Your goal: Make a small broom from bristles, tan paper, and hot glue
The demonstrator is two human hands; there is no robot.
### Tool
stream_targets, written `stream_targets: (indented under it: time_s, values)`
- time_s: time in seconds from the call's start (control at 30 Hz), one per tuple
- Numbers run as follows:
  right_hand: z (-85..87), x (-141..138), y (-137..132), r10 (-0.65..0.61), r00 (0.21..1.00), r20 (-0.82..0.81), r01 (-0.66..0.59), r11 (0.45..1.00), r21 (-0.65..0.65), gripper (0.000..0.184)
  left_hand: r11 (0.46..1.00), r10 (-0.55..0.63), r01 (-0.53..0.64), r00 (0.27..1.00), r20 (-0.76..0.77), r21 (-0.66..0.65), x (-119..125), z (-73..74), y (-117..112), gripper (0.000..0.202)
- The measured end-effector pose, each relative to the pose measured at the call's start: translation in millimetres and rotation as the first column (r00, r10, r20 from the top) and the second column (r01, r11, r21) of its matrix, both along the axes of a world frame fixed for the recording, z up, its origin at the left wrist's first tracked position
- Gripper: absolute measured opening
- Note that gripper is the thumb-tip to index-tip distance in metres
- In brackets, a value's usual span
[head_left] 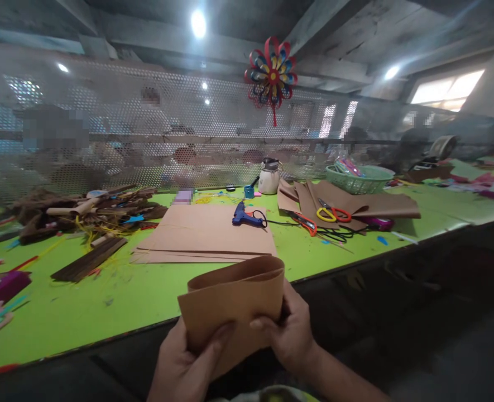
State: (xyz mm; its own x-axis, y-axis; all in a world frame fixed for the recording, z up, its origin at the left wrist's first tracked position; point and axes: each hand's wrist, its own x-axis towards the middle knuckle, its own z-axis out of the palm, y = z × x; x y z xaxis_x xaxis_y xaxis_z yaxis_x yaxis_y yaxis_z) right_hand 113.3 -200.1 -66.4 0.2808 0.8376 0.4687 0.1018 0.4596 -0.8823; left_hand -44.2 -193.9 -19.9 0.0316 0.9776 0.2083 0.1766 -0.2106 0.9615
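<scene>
A sheet of brown kraft paper [234,307], bent over into a loose fold, is held up in front of the table's near edge. On its left side my left hand [192,357] grips it, thumb lying across the front face. My right hand [291,335] closes on the right side where the paper curves, its thumb also pressed on the front. The fingers behind the paper are hidden. Just beyond lies a stack of flat brown paper sheets [205,231], with a blue glue gun [247,216] resting on its right part.
On the green table [116,312] are scissors [334,213], an orange utility knife [304,222], crumpled brown paper [380,204] and black cords. A green basket [359,178] and a white jug [269,177] stand behind. Brown scraps [83,209] pile up left. A perforated screen [125,123] backs the table.
</scene>
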Motion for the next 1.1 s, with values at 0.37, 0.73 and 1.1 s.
stream_targets:
  time_s: [0.37, 0.73, 1.1]
  values:
    - [-17.7, -1.9, -7.4, 0.077, 0.997, -0.027, -0.08, 0.988, -0.128, 0.03, 0.987, 0.037, 0.0, 0.973, 0.228, -0.159, 3.5, 1.7, 4.4, 0.05]
    - [-16.0, -5.8, -7.6, 0.121, 0.99, -0.071, -0.13, 0.98, -0.153, 0.031, 0.975, 0.068, 0.013, 0.933, 0.352, -0.222, 12.5, 3.9, 3.6, 0.048]
    - [-12.5, -9.2, -4.2, 0.003, 0.994, -0.11, -0.021, 0.986, -0.166, 0.026, 0.968, -0.034, 0.141, 0.893, 0.449, -0.208, 11.3, -2.8, 3.3, 0.056]
